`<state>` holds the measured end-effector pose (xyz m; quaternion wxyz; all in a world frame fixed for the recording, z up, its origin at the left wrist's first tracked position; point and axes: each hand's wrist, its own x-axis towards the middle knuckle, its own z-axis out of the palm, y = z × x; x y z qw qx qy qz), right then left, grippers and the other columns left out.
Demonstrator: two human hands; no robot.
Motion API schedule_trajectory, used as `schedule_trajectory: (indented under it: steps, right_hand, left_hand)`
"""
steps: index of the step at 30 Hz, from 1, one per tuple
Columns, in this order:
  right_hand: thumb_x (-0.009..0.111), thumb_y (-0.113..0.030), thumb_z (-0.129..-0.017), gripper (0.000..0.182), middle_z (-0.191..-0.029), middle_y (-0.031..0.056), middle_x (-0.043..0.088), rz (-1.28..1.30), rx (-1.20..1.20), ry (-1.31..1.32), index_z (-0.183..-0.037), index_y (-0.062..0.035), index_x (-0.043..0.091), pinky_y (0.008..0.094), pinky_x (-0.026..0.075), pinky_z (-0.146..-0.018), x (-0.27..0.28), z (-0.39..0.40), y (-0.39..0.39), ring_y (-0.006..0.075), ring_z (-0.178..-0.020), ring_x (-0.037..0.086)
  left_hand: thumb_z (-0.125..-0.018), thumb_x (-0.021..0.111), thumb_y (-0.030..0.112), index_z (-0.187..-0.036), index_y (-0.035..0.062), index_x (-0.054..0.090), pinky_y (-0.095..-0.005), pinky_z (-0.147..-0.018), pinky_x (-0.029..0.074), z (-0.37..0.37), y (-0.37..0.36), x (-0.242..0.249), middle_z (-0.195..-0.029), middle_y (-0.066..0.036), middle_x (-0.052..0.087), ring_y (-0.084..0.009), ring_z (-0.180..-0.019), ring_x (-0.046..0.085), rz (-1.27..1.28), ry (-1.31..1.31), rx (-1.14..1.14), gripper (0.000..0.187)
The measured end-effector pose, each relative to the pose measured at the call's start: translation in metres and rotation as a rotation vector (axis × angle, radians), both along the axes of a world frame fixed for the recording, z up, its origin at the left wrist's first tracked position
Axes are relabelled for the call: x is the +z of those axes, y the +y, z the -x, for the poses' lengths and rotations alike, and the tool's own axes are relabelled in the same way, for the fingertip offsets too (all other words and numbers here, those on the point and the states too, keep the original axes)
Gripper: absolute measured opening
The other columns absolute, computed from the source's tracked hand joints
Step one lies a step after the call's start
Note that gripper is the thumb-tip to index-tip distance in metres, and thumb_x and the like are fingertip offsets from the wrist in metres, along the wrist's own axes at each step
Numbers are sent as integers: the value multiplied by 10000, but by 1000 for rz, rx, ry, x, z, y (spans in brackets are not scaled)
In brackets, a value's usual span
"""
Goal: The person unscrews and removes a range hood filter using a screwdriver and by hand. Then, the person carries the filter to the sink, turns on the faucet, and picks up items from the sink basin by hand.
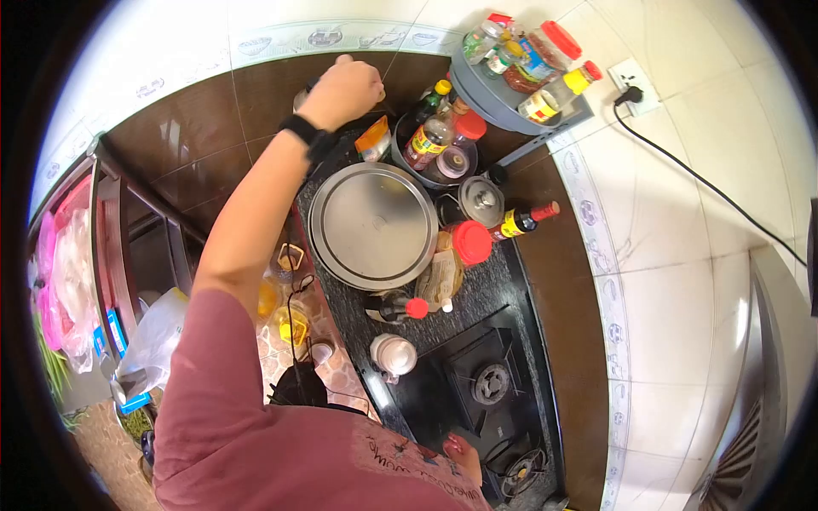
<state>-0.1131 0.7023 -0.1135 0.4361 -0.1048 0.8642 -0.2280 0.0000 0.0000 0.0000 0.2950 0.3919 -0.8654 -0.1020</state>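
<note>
My left hand (pixel 348 89), with a dark band on its wrist, reaches to the brown tiled wall at the counter's far end. Its fingers are curled closed, and whatever they hold is hidden. A partly covered glassy item (pixel 302 99) shows beside the wrist. Nearest to this hand are an orange-and-white packet (pixel 373 140) and a round container of sauce bottles (pixel 436 162). Below the forearm lies a large round metal lid (pixel 375 226). Low in the view, my right hand (pixel 464 457) is by my shirt near the stove, its fingers curled; its contents cannot be made out.
A black two-burner gas stove (pixel 490 383) is set in the counter. Red-capped jars (pixel 471 244), a dark bottle (pixel 526 220) and a white jar (pixel 394 354) stand around. A corner shelf (pixel 494 89) holds more jars. At left stands a rack (pixel 115 247) with plastic bags.
</note>
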Motion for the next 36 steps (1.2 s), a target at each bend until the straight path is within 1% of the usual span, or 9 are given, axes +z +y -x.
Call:
schedule_trajectory:
  steps: [3, 9, 17, 19, 22, 25, 27, 29, 36]
  right_hand:
    - [619, -145, -814, 359, -915, 99, 671, 119, 0, 90, -1142, -6, 570, 265, 479, -752, -18, 7, -13, 144, -847, 629]
    - [624, -169, -824, 341, -939, 95, 667, 337, 76, 343, -1122, -8, 584, 264, 482, -735, -3, -17, 25, 130, -806, 615]
    - [492, -119, -921, 351, -1030, 128, 624, 1066, -238, 494, -1248, 8, 480, 259, 503, -725, 130, -64, 59, 137, -815, 609]
    - [469, -95, -929, 481, -1119, 144, 576, 1257, -275, 405, -1381, -62, 309, 262, 513, -705, 148, -69, 84, 156, -836, 610]
    - [459, -136, -941, 429, -1094, 139, 576, 1356, -463, 230, -1348, -52, 352, 271, 519, -696, 170, -79, 122, 165, -832, 613]
    - [465, -174, -943, 203, -959, 120, 601, 1407, -578, 291, -1071, -20, 498, 289, 536, -652, 178, -74, 162, 167, -747, 620]
    - [468, -154, -941, 169, -898, 110, 605, 1382, -583, 388, -1032, -19, 512, 290, 540, -640, 189, -65, 186, 164, -716, 620]
    - [488, -139, -931, 146, -835, 97, 604, 1304, -562, 496, -987, -11, 532, 279, 537, -616, 208, -52, 205, 152, -680, 615]
    - [526, -191, -917, 163, -761, 64, 601, 962, -403, 619, -933, -32, 555, 232, 506, -548, 278, 8, 221, 108, -603, 586]
  left_hand:
    - [-872, 558, 213, -980, 12, 657, -238, -587, 486, -36, 47, 62, -718, -35, 592, -76, -628, 555, -616, 347, -162, 248]
    - [-911, 521, 174, -1093, -64, 564, -281, -724, 539, -88, 207, 77, -945, -93, 623, -147, -763, 623, -1067, 916, -573, 302]
    - [-904, 527, 154, -1123, -53, 550, -360, -765, 539, -68, 454, 54, -1032, -150, 608, -239, -825, 638, -1594, 755, -896, 302]
    - [-900, 533, 158, -1128, -60, 543, -368, -769, 539, -58, 513, 48, -1048, -150, 599, -246, -850, 636, -1616, 678, -976, 316]
    - [-902, 535, 165, -1110, -72, 545, -362, -781, 538, -48, 580, 45, -1033, -142, 599, -243, -845, 633, -1711, 496, -1083, 316]
    - [-908, 533, 178, -1099, -59, 551, -345, -794, 529, -39, 634, 46, -1046, -133, 593, -244, -891, 623, -1745, 390, -1150, 305]
    - [-913, 524, 172, -1161, -46, 505, -342, -800, 522, -30, 656, 42, -1093, -137, 564, -243, -919, 613, -1725, 335, -1277, 331]
    - [-909, 523, 136, -1329, 20, 304, -317, -786, 513, -20, 675, 50, -1135, -129, 521, -223, -955, 594, -1734, 250, -1337, 488]
    - [-840, 634, 256, -1165, -3, 425, -207, -503, 453, 49, 745, 59, -829, -22, 558, -71, -644, 542, -1401, 85, -1427, 465]
